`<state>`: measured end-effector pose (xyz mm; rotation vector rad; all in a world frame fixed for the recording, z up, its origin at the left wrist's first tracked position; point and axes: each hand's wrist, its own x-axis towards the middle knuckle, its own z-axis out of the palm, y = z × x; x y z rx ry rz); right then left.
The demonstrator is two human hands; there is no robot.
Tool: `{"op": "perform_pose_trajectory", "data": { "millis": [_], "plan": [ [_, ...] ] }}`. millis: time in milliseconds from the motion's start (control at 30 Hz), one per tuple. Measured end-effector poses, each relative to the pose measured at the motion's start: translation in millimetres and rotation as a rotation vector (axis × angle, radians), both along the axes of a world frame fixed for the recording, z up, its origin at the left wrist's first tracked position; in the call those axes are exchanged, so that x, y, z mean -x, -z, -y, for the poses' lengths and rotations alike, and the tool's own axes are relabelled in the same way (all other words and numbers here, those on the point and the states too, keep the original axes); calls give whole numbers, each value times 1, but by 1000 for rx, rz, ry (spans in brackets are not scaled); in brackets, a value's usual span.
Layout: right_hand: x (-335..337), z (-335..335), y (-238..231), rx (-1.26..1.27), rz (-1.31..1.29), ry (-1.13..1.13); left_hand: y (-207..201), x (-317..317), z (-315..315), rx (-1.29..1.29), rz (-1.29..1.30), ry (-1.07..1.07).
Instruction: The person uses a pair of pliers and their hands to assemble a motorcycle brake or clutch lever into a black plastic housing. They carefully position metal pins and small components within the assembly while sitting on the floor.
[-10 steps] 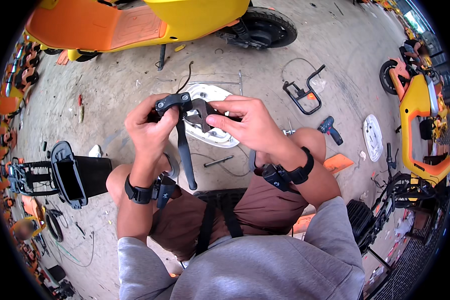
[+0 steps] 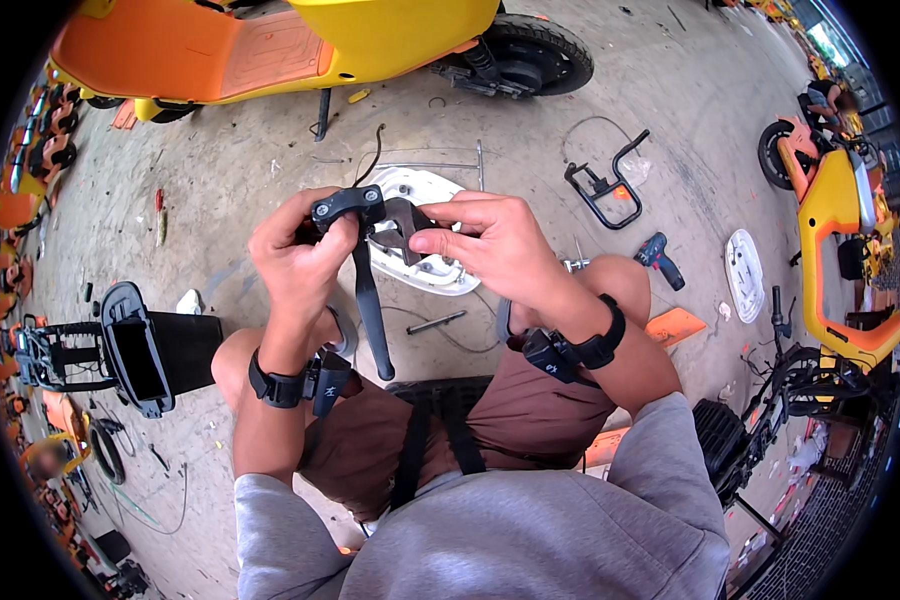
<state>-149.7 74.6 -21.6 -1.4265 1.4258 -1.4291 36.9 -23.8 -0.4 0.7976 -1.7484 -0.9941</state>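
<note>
My left hand (image 2: pixel 295 245) is wrapped round the clamp end of a black brake lever (image 2: pixel 372 315). Two bolts show on top of the clamp, and the lever blade hangs down toward my knees. A thin dark cable (image 2: pixel 375 150) rises from behind the clamp. In my right hand (image 2: pixel 495 240), between thumb and fingers, is a dark jawed metal tool (image 2: pixel 404 222) whose rear part is hidden. Its jaws sit right beside the lever's pivot side; whether they touch it I cannot tell. Below both hands lies a white plastic panel (image 2: pixel 430 280) on the floor.
A yellow-orange scooter (image 2: pixel 390 50) stands ahead. To the right lie a black bent-tube frame (image 2: pixel 610 195), a cordless drill (image 2: pixel 662 262) and another white panel (image 2: pixel 745 275). A black box-like scooter part (image 2: pixel 160 345) is at left. A metal rod (image 2: pixel 437 322) lies between my feet.
My right hand and the tool have shifted very slightly beside the lever. My left hand and the brake lever stay in place.
</note>
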Motion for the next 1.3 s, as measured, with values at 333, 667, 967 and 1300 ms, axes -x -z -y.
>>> {"op": "perform_pose_trajectory", "data": {
  "millis": [333, 667, 967, 1300],
  "plan": [
    [1, -5, -13, -220, 227, -103, -2, 0, -1, -25, 4, -16],
    [1, -3, -10, -253, 214, -93, 0, 0, 0, -4, -4, 0],
    [-1, -3, -7, -220, 233, -110, 1, -1, 1, 29, 8, -8],
    [0, -4, -3, -137, 171, -80, 1, -4, 0, 14, 45, -3]
  ]
}}
